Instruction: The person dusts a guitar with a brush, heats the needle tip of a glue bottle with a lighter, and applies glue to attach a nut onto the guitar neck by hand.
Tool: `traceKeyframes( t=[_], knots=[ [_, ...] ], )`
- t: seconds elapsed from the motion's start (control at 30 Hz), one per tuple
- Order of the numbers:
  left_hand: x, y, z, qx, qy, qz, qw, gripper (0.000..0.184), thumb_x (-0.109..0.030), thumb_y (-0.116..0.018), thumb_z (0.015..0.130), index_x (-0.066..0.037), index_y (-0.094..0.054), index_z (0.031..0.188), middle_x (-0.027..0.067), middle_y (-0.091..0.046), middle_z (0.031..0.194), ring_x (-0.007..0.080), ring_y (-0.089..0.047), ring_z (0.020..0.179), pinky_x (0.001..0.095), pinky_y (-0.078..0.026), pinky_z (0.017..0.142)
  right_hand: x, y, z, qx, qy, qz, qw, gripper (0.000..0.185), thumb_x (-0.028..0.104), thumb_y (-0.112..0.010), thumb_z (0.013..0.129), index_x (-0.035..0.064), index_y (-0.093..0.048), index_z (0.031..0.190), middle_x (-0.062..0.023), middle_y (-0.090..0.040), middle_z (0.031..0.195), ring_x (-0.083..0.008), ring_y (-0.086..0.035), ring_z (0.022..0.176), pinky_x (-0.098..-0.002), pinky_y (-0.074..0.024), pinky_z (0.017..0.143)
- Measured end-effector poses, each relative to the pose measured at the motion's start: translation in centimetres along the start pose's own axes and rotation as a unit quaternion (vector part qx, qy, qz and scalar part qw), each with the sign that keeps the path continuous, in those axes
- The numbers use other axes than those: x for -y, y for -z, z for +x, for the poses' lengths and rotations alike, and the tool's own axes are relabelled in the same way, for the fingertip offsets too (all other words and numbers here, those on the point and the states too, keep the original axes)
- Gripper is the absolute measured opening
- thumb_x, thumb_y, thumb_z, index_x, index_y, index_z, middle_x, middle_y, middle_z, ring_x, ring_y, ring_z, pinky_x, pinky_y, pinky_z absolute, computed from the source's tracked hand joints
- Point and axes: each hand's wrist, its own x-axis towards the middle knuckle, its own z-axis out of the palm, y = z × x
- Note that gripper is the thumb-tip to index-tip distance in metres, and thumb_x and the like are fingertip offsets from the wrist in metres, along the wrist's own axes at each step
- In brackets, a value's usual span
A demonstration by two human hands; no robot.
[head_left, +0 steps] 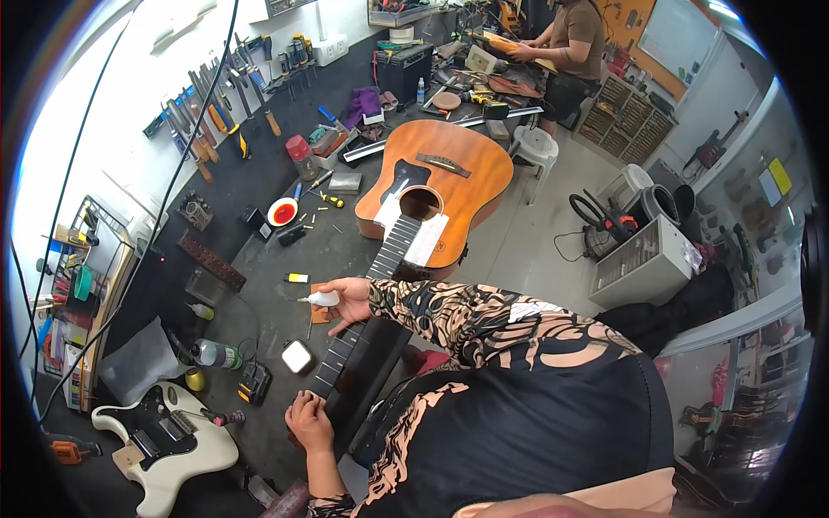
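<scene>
My right hand [350, 300] is closed around a small white squeeze bottle [324, 299] with a thin tip pointing left, above the fretboard. My left hand [309, 423] grips the far end of the guitar neck, fingertips on the fretboard [335, 358]. The acoustic guitar [484, 164] lies face up, without visible strings. Its orange-brown top has a black pickguard, and white sheets [427, 242] flank the fretboard by the soundhole. Beneath the neck is a dark support [371, 367]. A small white-topped square box [297, 356] sits beside the neck.
On the dark bench [259, 302] are a bowl of red liquid [282, 211], a screwdriver [332, 200], a clear bottle [218, 354] and a yellow-black battery [254, 382]. A white electric guitar [168, 440] lies at lower left. Another person [574, 43] works at the back.
</scene>
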Motion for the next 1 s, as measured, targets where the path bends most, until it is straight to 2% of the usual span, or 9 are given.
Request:
traceKeyframes(
  t=[0.07, 0.17, 0.57, 0.67, 1.0],
  knots=[
    [0.0, 0.0, -0.1, 0.001, -0.004, 0.008, 1.0, 0.011, -0.006, -0.072, 0.075, -0.005, -0.069, 0.085, 0.0109, -0.068, 0.107, 0.0271, -0.061, 0.111, 0.0438, -0.039, 0.095, 0.0, 0.0, 0.0, 0.008, -0.007, 0.021, 1.0, 0.033, 0.032, -0.055, 0.095, 0.0093, -0.058, 0.119, -0.0037, -0.062, 0.11, -0.0209, -0.057, 0.095, -0.0647, -0.0356, 0.102],
    [-0.1, 0.0, 0.0, 0.0, 0.016, -0.009, 1.0, 0.006, -0.01, -0.07, 0.078, -0.007, -0.07, 0.083, 0.0081, -0.069, 0.106, 0.0263, -0.061, 0.112, 0.0449, -0.037, 0.098, 0.0, -0.3, -0.1, -0.006, -0.006, 0.007, 1.0, 0.032, 0.035, -0.052, 0.096, 0.0104, -0.059, 0.115, -0.002, -0.063, 0.107, -0.0174, -0.058, 0.091, -0.0641, -0.0375, 0.1],
    [-0.1, 0.0, 0.0, 0.011, 0.018, -0.005, 1.0, 0.007, -0.01, -0.069, 0.079, -0.007, -0.071, 0.085, 0.0077, -0.068, 0.107, 0.0258, -0.06, 0.113, 0.045, -0.036, 0.098, -0.1, 0.3, 0.2, 0.017, -0.006, 0.011, 1.0, 0.033, 0.035, -0.052, 0.096, 0.0109, -0.059, 0.117, -0.0021, -0.063, 0.107, -0.0183, -0.058, 0.094, -0.0658, -0.0369, 0.1],
    [-0.3, 0.3, 0.1, 0.006, 0.0, 0.001, 1.0, 0.01, -0.005, -0.072, 0.074, -0.005, -0.069, 0.084, 0.0111, -0.069, 0.106, 0.0267, -0.062, 0.111, 0.0433, -0.039, 0.095, -0.1, 0.3, 0.2, 0.002, -0.009, 0.013, 1.0, 0.033, 0.035, -0.052, 0.096, 0.0112, -0.059, 0.118, -0.0025, -0.063, 0.108, -0.0189, -0.058, 0.095, -0.0659, -0.0366, 0.1],
    [0.2, -0.2, -0.1, 0.008, 0.011, -0.006, 1.0, 0.006, -0.011, -0.069, 0.079, -0.007, -0.07, 0.084, 0.0094, -0.068, 0.107, 0.027, -0.06, 0.113, 0.0456, -0.036, 0.098, 0.0, 0.6, 0.3, 0.013, -0.015, 0.01, 1.0, 0.033, 0.035, -0.052, 0.096, 0.0112, -0.059, 0.118, -0.0033, -0.063, 0.109, -0.0192, -0.058, 0.096, -0.066, -0.0362, 0.1]
  ],
)
